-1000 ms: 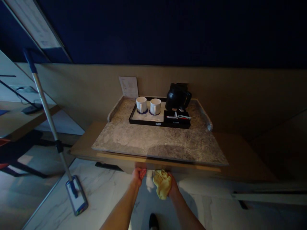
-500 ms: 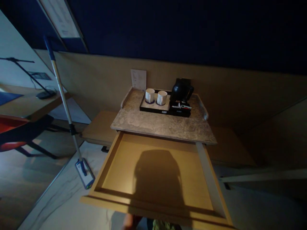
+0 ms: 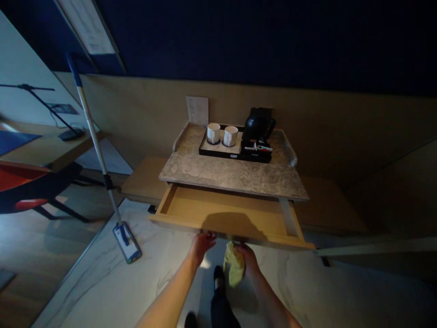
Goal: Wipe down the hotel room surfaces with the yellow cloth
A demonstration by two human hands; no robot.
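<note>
Drawer (image 3: 225, 214) partly open, front edge at 12 o'clock of both hands, long axis running 9–3. Left hand (image 3: 201, 243) fingers curled on front lip; right hand (image 3: 248, 259) clenching yellow cloth (image 3: 234, 268), touching the lip, equally near

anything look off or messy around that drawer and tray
Nothing stands out. The drawer is partly open and looks empty; both hands are at its front, the right with a yellow cloth. The cups stand upright on the tray.

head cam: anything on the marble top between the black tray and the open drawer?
Nothing. In the head view the marble top is bare from the black tray forward to its front edge, where the open drawer begins.
</note>
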